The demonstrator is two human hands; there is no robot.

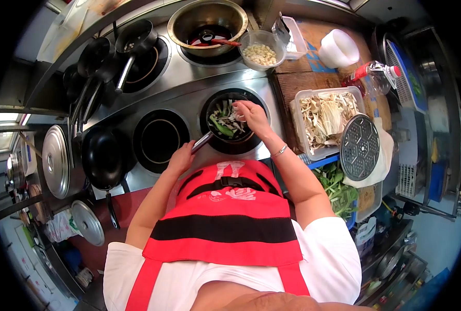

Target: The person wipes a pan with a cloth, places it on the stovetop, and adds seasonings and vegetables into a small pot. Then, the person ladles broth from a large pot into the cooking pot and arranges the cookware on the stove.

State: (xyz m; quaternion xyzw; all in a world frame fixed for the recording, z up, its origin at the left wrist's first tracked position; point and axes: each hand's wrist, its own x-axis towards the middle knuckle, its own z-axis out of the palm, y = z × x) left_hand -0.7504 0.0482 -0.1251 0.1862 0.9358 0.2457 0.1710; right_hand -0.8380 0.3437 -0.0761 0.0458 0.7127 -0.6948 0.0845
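Note:
My left hand [181, 158] is wrapped round the metal handle of a small dark pan [202, 142] on the near right burner. In the pan lie green leaf pieces [222, 128] and pale sliced strips that look like mushroom. Over the pan's right side hovers my right hand [252, 118], its fingers pinched together above the food. Whatever those fingers hold is too small to make out. To the right of that hand stands a plastic tub [299, 124] of enoki and sliced mushrooms [330, 116].
Behind the pan sit a large metal bowl [176, 26] with dark liquid and a bowl of chopped garlic-like pieces [260, 54]. Several pans [104, 155] stand at left. A perforated black disc [360, 147] overlaps the tub; leafy greens [339, 192] and an oil bottle [370, 78] are at right.

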